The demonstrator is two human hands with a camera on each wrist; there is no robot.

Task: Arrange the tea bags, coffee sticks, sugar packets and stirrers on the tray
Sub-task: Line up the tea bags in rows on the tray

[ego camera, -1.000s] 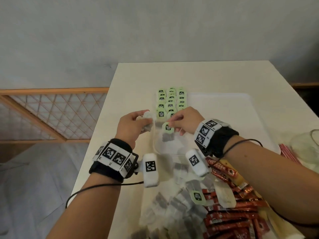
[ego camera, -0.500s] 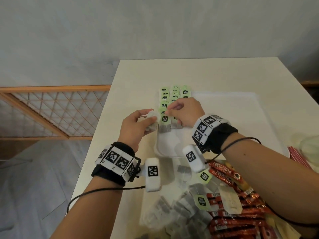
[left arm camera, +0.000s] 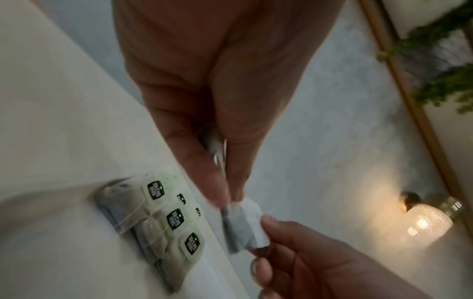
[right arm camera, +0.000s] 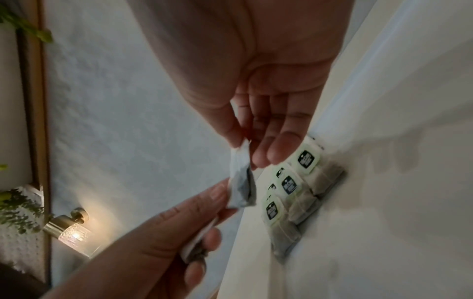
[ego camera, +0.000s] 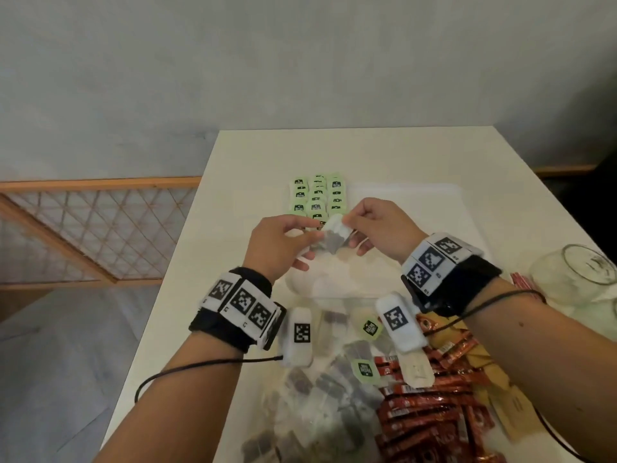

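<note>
A tea bag hangs between both hands above the near left part of the white tray. My left hand pinches its lower end, and my right hand pinches its top edge. In the left wrist view the left hand grips the bag. The right wrist view shows the right hand on the bag and a second tea bag tucked in the left hand's curled lower fingers. Rows of tea bags with green tags lie on the tray's far left.
Loose tea bags are heaped on the table's near edge, with red coffee sticks and brown packets to their right. A glass jar stands at the right. A wooden lattice railing runs beyond the table's left edge.
The right hand left the tray's tea bag rows and came back to the left hand. It now pinches the tea bag that the left hand holds up.
</note>
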